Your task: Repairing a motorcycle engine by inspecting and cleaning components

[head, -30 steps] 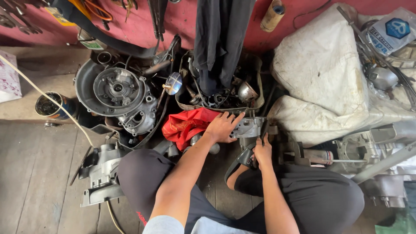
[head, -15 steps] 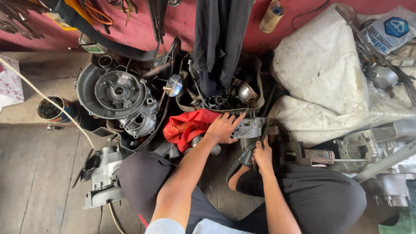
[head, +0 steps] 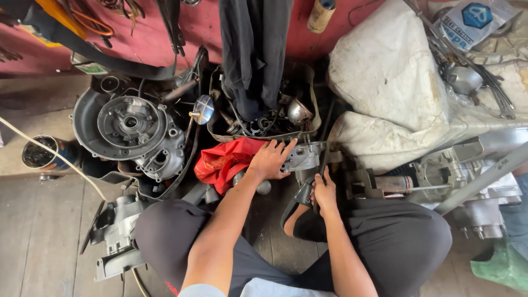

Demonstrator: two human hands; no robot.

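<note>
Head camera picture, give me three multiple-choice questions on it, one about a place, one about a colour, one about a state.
1. Where does the left hand rest?
A. on the grey metal part
B. on the round engine casing
C. on the white sack

2. What colour is the cloth beside the left hand?
A. blue
B. red
C. yellow

3. How is the right hand?
A. spread flat on the floor
B. raised in the air
C. closed around a dark tool

Right letters: A, its fingers lie spread on the part; B, the cloth is bright red; C, its fingers wrap the tool.
</note>
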